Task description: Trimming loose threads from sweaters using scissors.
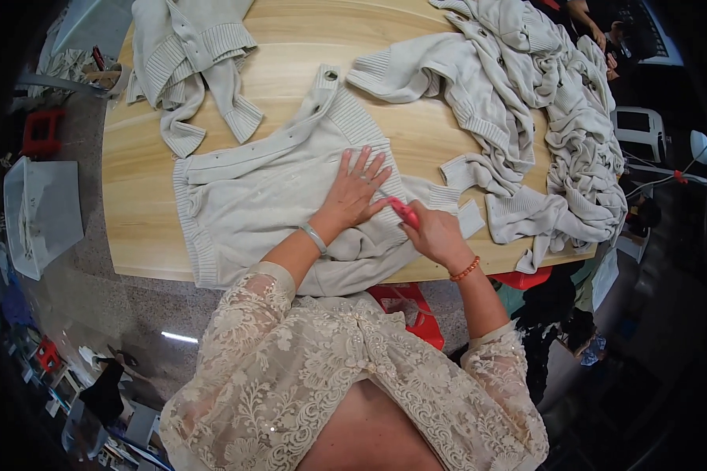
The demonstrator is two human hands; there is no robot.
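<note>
A pale beige knitted cardigan [263,196] lies spread on the table in front of me, with its buttoned band along the far side and ribbed edges at both ends. My left hand [349,195] rests flat on the knit, fingers spread. Close beside it, on the right, my right hand [438,237] is closed around a small tool with a pinkish-red handle [404,212]. The tool's thin metal end points toward my left fingers, over the ribbing; its exact tip is hard to make out.
The wooden table [306,39] also bears a folded cardigan [188,59] at the far left and a large heap of similar cardigans [518,94] on the right. On the floor to the left stand a translucent plastic bin [47,216] and a red stool [42,131].
</note>
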